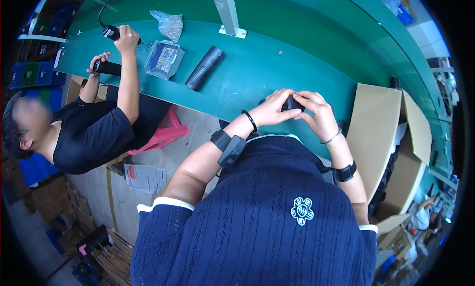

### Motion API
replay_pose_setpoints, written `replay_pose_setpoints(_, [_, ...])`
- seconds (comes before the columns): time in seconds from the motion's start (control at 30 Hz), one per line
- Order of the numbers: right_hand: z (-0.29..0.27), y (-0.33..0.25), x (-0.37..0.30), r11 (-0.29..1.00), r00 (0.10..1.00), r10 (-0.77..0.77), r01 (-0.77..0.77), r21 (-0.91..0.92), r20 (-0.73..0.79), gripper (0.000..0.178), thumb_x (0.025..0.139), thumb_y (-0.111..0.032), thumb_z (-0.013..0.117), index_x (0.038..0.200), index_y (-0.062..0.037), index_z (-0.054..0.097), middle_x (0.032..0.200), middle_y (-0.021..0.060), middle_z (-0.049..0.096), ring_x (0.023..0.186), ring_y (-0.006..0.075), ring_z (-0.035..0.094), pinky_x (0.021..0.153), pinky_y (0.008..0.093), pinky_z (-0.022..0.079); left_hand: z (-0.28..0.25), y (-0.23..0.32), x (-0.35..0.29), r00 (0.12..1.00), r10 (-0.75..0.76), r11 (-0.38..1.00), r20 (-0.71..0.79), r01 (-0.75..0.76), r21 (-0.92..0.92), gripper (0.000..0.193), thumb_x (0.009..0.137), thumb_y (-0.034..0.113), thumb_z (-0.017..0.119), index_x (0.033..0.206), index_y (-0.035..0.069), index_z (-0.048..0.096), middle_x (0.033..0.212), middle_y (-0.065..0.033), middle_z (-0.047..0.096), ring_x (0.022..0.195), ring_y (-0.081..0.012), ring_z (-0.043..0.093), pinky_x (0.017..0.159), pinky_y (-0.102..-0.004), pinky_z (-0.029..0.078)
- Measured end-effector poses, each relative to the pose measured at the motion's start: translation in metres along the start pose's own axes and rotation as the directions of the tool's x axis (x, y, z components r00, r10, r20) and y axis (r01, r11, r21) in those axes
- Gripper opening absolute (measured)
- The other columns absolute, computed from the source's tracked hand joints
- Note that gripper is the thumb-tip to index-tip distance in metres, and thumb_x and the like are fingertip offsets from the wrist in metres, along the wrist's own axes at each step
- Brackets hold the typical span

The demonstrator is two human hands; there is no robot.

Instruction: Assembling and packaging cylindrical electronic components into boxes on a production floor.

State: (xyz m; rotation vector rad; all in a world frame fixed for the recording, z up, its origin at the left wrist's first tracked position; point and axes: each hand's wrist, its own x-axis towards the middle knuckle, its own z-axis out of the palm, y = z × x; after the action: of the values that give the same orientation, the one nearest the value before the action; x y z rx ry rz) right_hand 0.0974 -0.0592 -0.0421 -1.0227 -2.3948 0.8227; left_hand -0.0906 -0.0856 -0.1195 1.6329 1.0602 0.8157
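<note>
1. Left hand (277, 108): fingers bent and clamped on the left side of a round black part (292, 104); thumb stretched along the side nearest the wearer.
2. Right hand (316, 112): fingers curled and clamped on the same part from the right; fingertips meet those of the left hand over it.
3. Position of the part: between the 2 hands, close to the front edge of the green bench (247, 71), toward its right end. Ribbing is visible on its surface. Whether it touches the bench cannot be told.
4. Black tube (205, 68): 1 piece, perforated over its lower portion, lying aslant left of the hands, lower end near the front edge.
5. Clear bin (170, 72): left of the tube, holding small grey pieces too small to identify.
6. Plastic bag (172, 27): behind the bin, near the back edge, with similar grey contents.
7. Metal post (226, 11): its foot plate fixed at the back edge.
8. Cardboard box (372, 123): at the bench's right end, flaps open, dark items inside.
9. Co-worker (99, 132): at the bench's left end, holding a corded power tool (112, 33) and a black cylinder (109, 68).
</note>
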Motion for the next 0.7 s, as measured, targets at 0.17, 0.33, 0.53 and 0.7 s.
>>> replay_pose_setpoints(0.17, [-0.002, -0.001, 0.003, 0.999, 1.000, -0.004, 0.006, -0.050, 0.026, 0.050, 0.062, -0.006, 0.078, 0.110, -0.0025, 0.066, 0.112, 0.0117, 0.063, 0.101, 0.0297, 0.060, 0.086, 0.0365, 0.050, 0.000, 0.001, 0.000, 1.000, -0.012, 1.000, 0.001, 0.012, 0.005, 0.058, 0.087, 0.038, 0.065, 0.128, 0.004, 0.044, 0.121, -0.0185, 0.051, 0.115, -0.0330, 0.049, 0.097, -0.0410, 0.040])
replay_pose_setpoints(0.33, [0.000, -0.006, 0.002, 0.998, 1.000, -0.010, 0.011, -0.054, 0.020, 0.052, 0.060, -0.007, 0.079, 0.111, -0.0018, 0.066, 0.110, 0.0128, 0.063, 0.101, 0.0307, 0.059, 0.087, 0.0372, 0.050, 0.002, 0.001, 0.001, 1.000, -0.003, 1.000, -0.015, 0.003, -0.022, 0.057, 0.084, 0.046, 0.065, 0.122, 0.006, 0.048, 0.115, -0.0171, 0.055, 0.113, -0.0343, 0.050, 0.096, -0.0438, 0.039])
replay_pose_setpoints(0.53, [0.010, 0.013, 0.002, 0.738, 0.965, 0.249, -0.245, 0.629, 0.084, 0.032, 0.080, -0.009, 0.072, 0.112, -0.0045, 0.068, 0.102, 0.0052, 0.062, 0.090, 0.0138, 0.061, 0.072, 0.0267, 0.052, 0.000, -0.002, -0.004, 0.999, -0.041, 0.971, -0.027, 0.033, -0.235, 0.065, 0.078, 0.032, 0.070, 0.128, 0.006, 0.038, 0.119, -0.0188, 0.056, 0.110, -0.0360, 0.056, 0.096, -0.0440, 0.041])
replay_pose_setpoints(0.7, [0.025, 0.030, 0.008, 0.572, 0.902, 0.303, -0.429, 0.699, 0.306, 0.030, 0.085, -0.010, 0.067, 0.115, -0.0084, 0.068, 0.090, 0.0001, 0.055, 0.063, 0.0056, 0.052, 0.056, 0.0199, 0.046, -0.004, 0.002, -0.006, 0.998, -0.061, 0.984, 0.001, 0.060, -0.165, 0.072, 0.082, 0.022, 0.071, 0.138, 0.005, 0.028, 0.122, -0.0185, 0.055, 0.117, -0.0272, 0.054, 0.096, -0.0375, 0.045])
